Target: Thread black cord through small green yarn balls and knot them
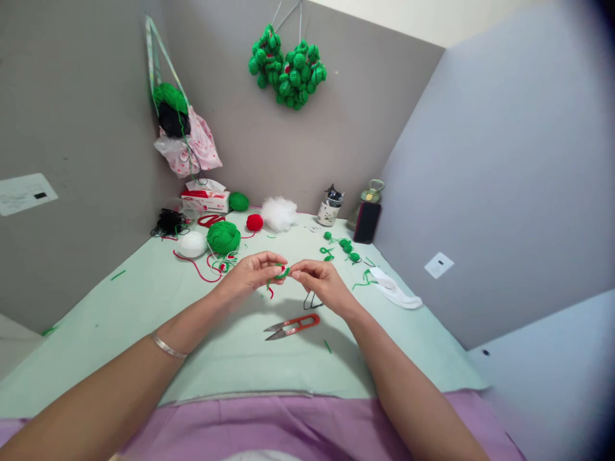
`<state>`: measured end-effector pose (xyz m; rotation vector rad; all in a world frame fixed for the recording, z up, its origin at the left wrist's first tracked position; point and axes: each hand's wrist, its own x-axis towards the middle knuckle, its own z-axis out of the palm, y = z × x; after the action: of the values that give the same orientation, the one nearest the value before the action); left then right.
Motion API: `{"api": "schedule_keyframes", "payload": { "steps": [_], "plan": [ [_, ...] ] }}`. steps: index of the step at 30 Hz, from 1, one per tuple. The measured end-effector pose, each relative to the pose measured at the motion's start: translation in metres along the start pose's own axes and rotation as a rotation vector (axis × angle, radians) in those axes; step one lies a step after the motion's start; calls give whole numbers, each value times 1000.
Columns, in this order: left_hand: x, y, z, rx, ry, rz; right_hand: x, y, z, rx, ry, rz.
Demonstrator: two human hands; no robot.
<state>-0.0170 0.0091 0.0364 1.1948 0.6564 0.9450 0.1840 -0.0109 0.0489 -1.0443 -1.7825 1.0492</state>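
Observation:
Between the thumb and fingers of my left hand (250,274) is a small crocheted piece (283,271) in green, white and red, with a short red yarn tail hanging below it. My right hand (321,282) is pinched closed at the right edge of this piece. What its fingertips grip is too small to make out. A dark thread (312,301) loops down under my right hand. Orange-handled thread snips (292,326) lie on the table just below both hands, blades pointing left.
Behind my hands stand a green yarn ball (223,237), a white ball (192,244), a red yarn ball (254,222) and white stuffing (279,213). Small green crocheted pieces (345,244), a phone (367,223) and a white cloth piece (394,289) are to the right. Green crocheted bunches (293,70) hang on the wall.

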Motion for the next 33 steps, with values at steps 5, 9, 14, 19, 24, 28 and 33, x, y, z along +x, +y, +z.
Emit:
{"api": "schedule_keyframes", "payload": {
  "steps": [5, 9, 14, 19, 24, 28, 33],
  "plan": [
    [-1, -2, 5, 7, 38, -16, 0, 2, 6, -56, 25, -5],
    [0, -2, 6, 8, 99, -13, -2, 3, 12, -85, 11, 2],
    [5, -12, 3, 57, 74, 13, -2, 8, 18, -3, 27, 20],
    [7, -18, 0, 77, 117, 14, -3, 3, 14, -33, 37, -37],
    [8, -24, 1, 195, 62, 49, -1, 6, 11, -412, 121, -223],
    [7, -30, 4, 287, 22, 72, -2, 11, 13, -505, 51, -202],
    [5, -26, 8, 314, 8, 89, -2, 2, 12, -419, 139, -251]
  ]
}}
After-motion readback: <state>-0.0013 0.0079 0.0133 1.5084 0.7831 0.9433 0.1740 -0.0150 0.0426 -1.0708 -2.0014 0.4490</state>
